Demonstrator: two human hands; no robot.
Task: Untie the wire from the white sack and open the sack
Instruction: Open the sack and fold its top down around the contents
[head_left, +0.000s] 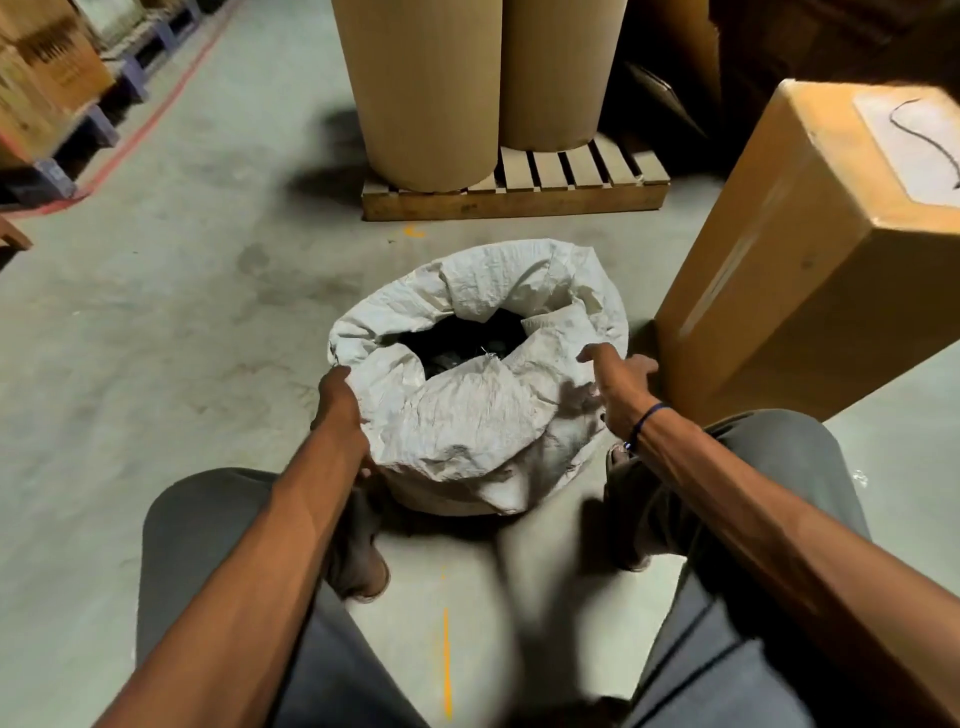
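The white woven sack stands on the concrete floor between my feet. Its mouth gapes open with the rim folded outward, and dark contents show inside. My left hand grips the folded rim at the sack's left side, its fingers hidden under the fabric. At the right side of the rim my right hand has its fingers spread and straight, touching or just above the cloth. A tiny bit of wire or thread seems to stick up at the inner rim. No other wire is visible.
A tall cardboard box stands close to the sack's right. Two big brown paper rolls sit on a wooden pallet behind it. Stacked cartons on blue pallets line the far left beyond a red floor line.
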